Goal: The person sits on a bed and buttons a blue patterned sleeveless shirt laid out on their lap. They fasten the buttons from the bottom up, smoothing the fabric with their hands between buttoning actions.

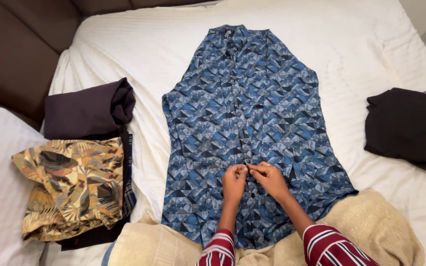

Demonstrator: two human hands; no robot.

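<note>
A blue shirt (pixel 245 113) with a geometric pattern lies flat and front up on the white bed (pixel 139 39), collar at the far end. My left hand (pixel 234 180) and my right hand (pixel 270 178) meet at the button line in the shirt's lower half. Both pinch the fabric there with the fingertips. My sleeves are red with white stripes.
To the left lie a folded dark purple garment (pixel 87 109) and a folded tan leaf-print garment (pixel 72 184) on darker cloth. A black folded garment (pixel 408 125) lies at the right. A beige blanket (pixel 371 226) is bunched at the near edge. A brown headboard (pixel 11 54) stands far left.
</note>
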